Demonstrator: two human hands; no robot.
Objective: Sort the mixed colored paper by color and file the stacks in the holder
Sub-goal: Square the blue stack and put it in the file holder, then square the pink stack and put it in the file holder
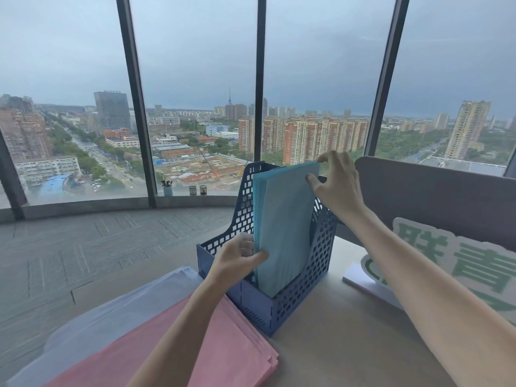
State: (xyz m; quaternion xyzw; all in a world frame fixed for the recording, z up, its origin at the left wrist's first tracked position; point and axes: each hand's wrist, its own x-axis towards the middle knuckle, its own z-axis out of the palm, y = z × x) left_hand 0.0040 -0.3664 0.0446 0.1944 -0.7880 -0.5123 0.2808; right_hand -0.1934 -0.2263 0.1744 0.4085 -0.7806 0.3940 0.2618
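Head view: we see one blue holder (282,300) at 12 o'clock on the worktop (349,344), one blue stack (284,230) upright inside. Left hand (237,258) fingers pinch its lower edge; right hand (337,185) fingers pinch its top corner. One pink stack (195,350) lies at 7 o'clock.

- Holder (290,300): dark blue perforated plastic file box, upright on my desk.
- Blue paper stack (284,227): standing on edge inside the holder, leaning slightly, top well above its rim.
- Pink paper stack (195,350): flat, just left of the holder.
- White paper stack (117,308): flat, partly under the pink, further left of the holder.
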